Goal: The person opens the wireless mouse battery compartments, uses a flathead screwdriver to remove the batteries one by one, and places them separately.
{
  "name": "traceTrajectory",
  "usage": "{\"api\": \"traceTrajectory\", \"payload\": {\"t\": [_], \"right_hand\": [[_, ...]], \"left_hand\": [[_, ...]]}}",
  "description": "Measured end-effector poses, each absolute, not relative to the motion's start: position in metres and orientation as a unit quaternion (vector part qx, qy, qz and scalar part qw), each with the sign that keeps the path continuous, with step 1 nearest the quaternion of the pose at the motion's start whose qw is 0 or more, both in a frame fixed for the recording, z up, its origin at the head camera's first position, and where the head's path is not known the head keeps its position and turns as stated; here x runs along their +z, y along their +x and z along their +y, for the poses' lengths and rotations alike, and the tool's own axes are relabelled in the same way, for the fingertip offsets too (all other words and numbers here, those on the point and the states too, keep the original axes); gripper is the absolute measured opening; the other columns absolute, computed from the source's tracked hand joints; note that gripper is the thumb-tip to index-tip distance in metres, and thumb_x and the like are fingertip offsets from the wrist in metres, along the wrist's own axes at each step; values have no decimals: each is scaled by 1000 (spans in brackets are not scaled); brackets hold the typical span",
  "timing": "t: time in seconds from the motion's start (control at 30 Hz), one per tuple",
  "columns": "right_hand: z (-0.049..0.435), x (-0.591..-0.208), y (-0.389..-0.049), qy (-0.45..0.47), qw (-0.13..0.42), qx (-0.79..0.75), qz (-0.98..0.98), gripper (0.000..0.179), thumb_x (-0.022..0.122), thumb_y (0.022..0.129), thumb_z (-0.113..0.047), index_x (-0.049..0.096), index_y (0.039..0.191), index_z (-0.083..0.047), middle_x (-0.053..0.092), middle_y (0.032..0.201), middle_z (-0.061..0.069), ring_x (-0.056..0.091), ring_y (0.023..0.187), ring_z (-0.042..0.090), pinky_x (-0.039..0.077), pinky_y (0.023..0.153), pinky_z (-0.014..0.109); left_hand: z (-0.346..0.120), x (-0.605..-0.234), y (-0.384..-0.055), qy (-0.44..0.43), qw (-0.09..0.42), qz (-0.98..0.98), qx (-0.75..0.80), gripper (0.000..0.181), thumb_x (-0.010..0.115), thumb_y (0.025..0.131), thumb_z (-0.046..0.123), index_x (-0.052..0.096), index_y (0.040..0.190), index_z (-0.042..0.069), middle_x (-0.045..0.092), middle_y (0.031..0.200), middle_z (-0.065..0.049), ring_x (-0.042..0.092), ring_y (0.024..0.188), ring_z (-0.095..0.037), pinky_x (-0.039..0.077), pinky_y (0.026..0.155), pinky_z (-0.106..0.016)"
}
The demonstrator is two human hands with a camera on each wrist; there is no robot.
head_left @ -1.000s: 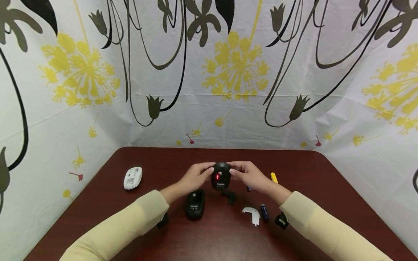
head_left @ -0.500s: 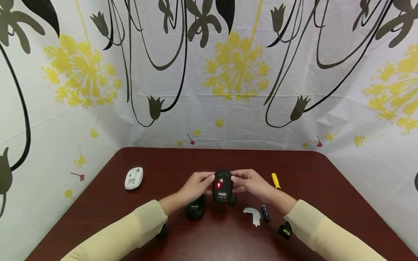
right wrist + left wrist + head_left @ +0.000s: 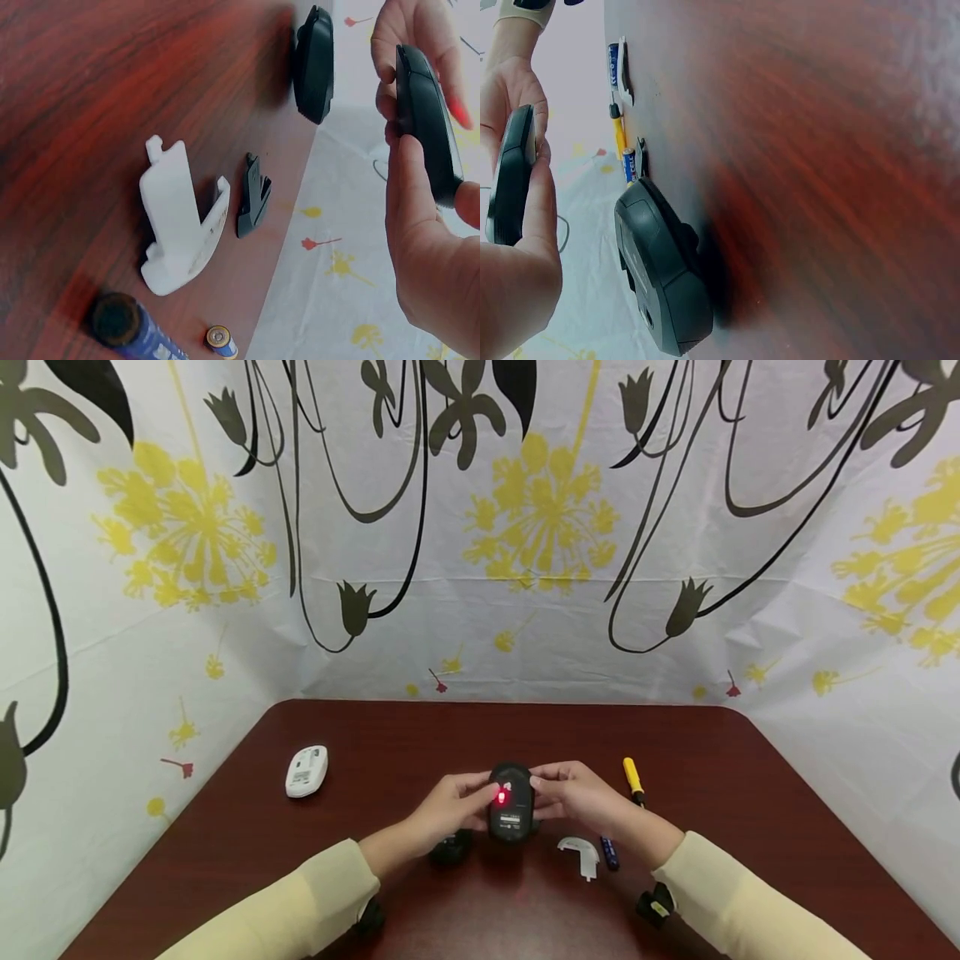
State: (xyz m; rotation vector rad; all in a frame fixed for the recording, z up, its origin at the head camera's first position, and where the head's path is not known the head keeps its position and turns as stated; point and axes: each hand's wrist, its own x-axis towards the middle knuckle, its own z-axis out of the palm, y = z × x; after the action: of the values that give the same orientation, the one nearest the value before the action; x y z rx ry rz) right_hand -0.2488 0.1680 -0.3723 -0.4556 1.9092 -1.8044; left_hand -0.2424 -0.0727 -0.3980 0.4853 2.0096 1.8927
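A black computer mouse (image 3: 512,817) is held up between both hands, its labelled underside and a glowing red light facing the head camera. My left hand (image 3: 447,803) grips its left side, the thumb tip at the red light. On the opposite side my right hand (image 3: 576,791) pinches the edge, thumb on the underside, fingers behind. Both wrist views show the mouse raised off the table. A second black mouse (image 3: 660,270) lies on the table below, mostly hidden by my left hand in the head view. A black battery cover (image 3: 253,196) lies beyond the white battery cover (image 3: 180,225).
On the dark red wooden table (image 3: 375,727), a white mouse (image 3: 307,771) lies underside up at the left. To the right are a blue battery (image 3: 609,853) and a yellow-handled screwdriver (image 3: 632,774). Another battery (image 3: 221,341) stands out in the right wrist view. Patterned cloth hangs behind.
Both hands have brought the held mouse down and nearer the body. My left thumb has slid onto its underside by the red light. The loose items on the table have not moved.
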Motion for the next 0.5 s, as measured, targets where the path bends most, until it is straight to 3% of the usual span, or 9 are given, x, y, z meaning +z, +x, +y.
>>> {"api": "traceTrajectory", "payload": {"t": [0.5], "right_hand": [[166, -378, -242, -156, 261, -672, 675, 42, 49, 103, -15, 47, 131, 16, 65, 112, 21, 66, 99, 29, 51, 89, 45]], "left_hand": [[-67, -405, -232, 162, 162, 694, 682, 50, 69, 92, 22, 55, 132, -5, 68, 112, -16, 69, 86, -22, 58, 71, -36]]}}
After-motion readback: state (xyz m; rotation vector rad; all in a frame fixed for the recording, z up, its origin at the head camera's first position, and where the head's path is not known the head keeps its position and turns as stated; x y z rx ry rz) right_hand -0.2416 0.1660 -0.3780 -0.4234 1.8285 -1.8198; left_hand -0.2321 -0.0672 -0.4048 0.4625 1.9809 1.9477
